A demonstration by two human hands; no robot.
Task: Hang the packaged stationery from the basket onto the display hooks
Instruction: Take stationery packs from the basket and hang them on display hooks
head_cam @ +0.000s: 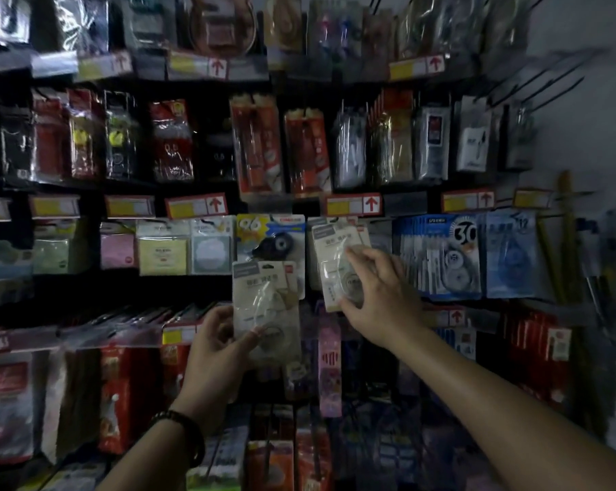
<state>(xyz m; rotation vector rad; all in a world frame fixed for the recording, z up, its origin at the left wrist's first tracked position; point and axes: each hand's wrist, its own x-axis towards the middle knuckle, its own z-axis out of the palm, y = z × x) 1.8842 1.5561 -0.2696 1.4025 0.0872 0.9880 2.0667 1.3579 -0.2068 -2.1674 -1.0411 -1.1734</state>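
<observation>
Dim display wall (405, 83) of hooked stationery packs, with two hands at its middle row.

Left hand (218, 349), fingers curled, grips a beige correction-tape pack (264, 299) by its lower left edge, upright before a blue-and-yellow pack (271, 239). Right hand (381, 292) pinches a second beige pack (335, 256) between thumb and fingers, just left of the blue packs (441, 256), beneath a red-arrow price label (354, 204).

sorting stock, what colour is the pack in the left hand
Pale beige pack, clear blister; head view.
</observation>
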